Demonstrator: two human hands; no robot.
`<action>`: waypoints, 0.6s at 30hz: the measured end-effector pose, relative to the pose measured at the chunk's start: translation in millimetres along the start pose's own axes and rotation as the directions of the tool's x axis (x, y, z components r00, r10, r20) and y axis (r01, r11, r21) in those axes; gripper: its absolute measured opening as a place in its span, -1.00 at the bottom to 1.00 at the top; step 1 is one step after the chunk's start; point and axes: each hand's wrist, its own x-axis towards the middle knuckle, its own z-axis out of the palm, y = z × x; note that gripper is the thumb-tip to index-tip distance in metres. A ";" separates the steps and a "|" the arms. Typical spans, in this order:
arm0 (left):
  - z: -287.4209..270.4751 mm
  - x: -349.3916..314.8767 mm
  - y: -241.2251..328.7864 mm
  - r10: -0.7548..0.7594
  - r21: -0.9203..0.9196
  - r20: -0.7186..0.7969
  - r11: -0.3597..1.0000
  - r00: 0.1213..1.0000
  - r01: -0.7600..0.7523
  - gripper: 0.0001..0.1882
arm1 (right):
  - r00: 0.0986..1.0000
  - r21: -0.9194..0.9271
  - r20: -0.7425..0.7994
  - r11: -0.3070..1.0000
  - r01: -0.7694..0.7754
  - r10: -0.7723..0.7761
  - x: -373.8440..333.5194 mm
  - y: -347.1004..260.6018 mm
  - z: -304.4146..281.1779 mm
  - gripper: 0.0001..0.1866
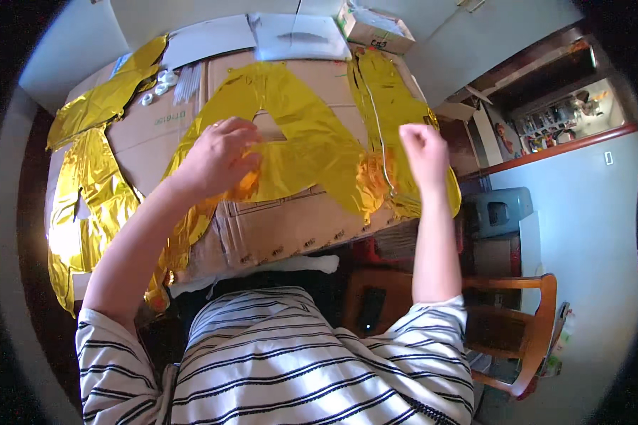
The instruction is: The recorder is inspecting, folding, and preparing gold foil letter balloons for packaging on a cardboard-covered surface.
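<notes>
A flat gold foil letter balloon (290, 113), shaped like an A, lies on a brown cardboard sheet (269, 227) in front of me. My left hand (223, 156) is over its left leg, fingers loosely bent and apart, with nothing visible in them. To the right, my right hand (425, 149) is closed in a fist above the edge of another gold foil balloon (390, 92). Whatever the fist may hold is hidden. A thin white cord or strip (380, 134) runs along that right balloon, left of the fist.
More gold foil balloons (92, 166) lie at the left. Small white rolls (164, 81) and clear straws (187, 85) are behind them. White sheets (209, 41) and an open box (376, 30) line the back. A wooden chair (542, 312) stands at the lower right.
</notes>
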 end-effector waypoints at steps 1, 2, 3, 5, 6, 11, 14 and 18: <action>-0.4 3.9 -2.5 -0.029 0.014 0.000 0.999 1.000 0.029 -0.79 | 0.979 -0.045 0.045 0.979 -0.199 0.201 19.4 8.1 -4.0 -0.79; -0.1 9.9 -4.8 -0.052 0.027 -0.003 0.998 0.999 0.052 -0.80 | 0.963 -0.095 0.031 0.960 -0.265 0.269 38.0 37.3 -1.1 -0.72; 2.0 19.7 -6.7 -0.003 -0.009 0.026 1.000 1.000 0.003 -0.79 | 0.958 -0.135 0.067 0.954 -0.267 0.278 56.7 60.4 3.4 -0.66; 7.4 38.6 -7.7 0.078 -0.067 0.073 0.995 0.994 -0.073 -0.79 | 0.959 -0.113 0.103 0.961 -0.253 0.265 87.1 56.7 26.9 -0.65; 16.2 51.0 -4.3 0.052 -0.083 0.061 0.995 0.997 -0.047 -0.79 | 0.949 -0.065 0.108 0.955 -0.289 0.295 100.9 74.6 33.8 -0.64; 41.9 118.3 -1.6 0.094 -0.131 0.108 0.988 0.990 -0.079 -0.79 | 0.877 -0.281 0.221 0.889 -0.361 0.426 122.0 121.2 70.8 -0.52; 55.8 151.2 -10.2 0.053 -0.123 0.137 0.992 0.989 -0.036 -0.77 | 0.887 -0.289 0.222 0.896 -0.336 0.405 117.8 116.0 77.4 -0.63; 78.2 194.8 -22.7 -0.080 -0.061 0.188 0.994 0.979 0.093 -0.73 | 0.915 -0.303 0.247 0.922 -0.240 0.319 118.3 112.8 72.5 -0.71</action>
